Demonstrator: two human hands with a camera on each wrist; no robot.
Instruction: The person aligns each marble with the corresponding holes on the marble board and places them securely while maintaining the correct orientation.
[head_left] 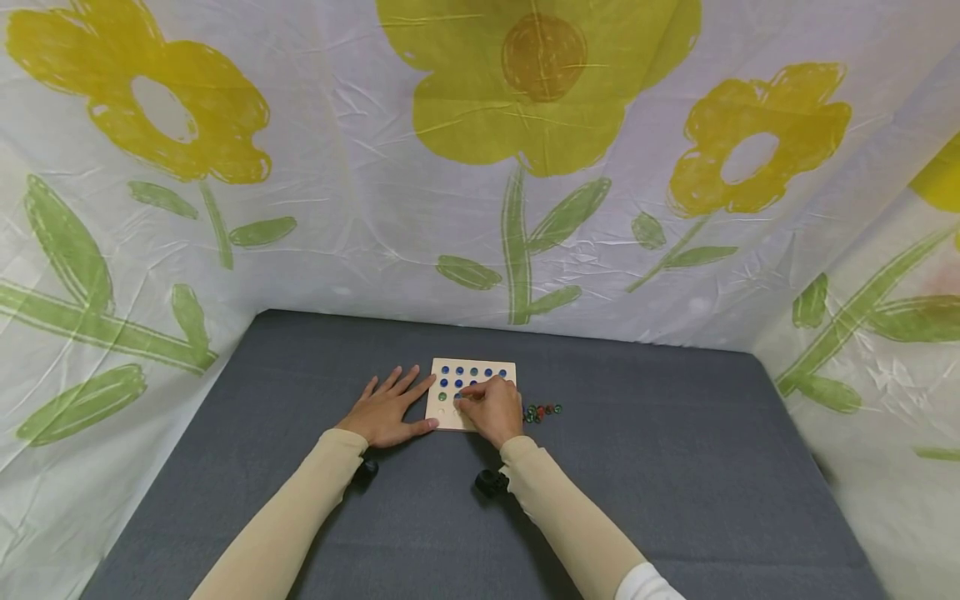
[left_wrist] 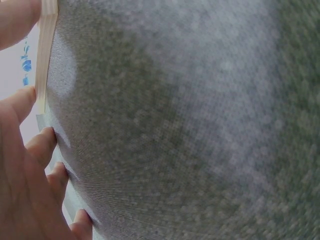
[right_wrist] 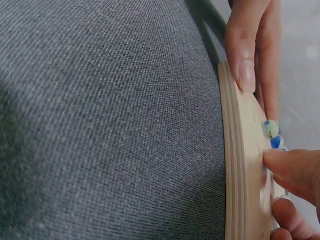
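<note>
A pale wooden board (head_left: 453,422) with rows of round hollows lies on the table, several blue marbles (head_left: 459,370) in its far rows. One green marble (head_left: 442,397) sits in the row nearer me. My left hand (head_left: 386,414) lies spread at the board's left side, thumb and index finger touching its edge. Over the board, my right hand (head_left: 491,408) pinches a blue marble at the third row, between thumb and fingertips. In the right wrist view, the right thumb (right_wrist: 290,167) is beside a blue marble (right_wrist: 276,142); the fingers partly hide the hollows.
Just right of the board lies a loose cluster of red and green marbles (head_left: 542,412), partly behind the right hand. Dark grey cloth (head_left: 660,467) covers the table. A white curtain with yellow flowers (head_left: 352,167) hangs behind the table's far edge.
</note>
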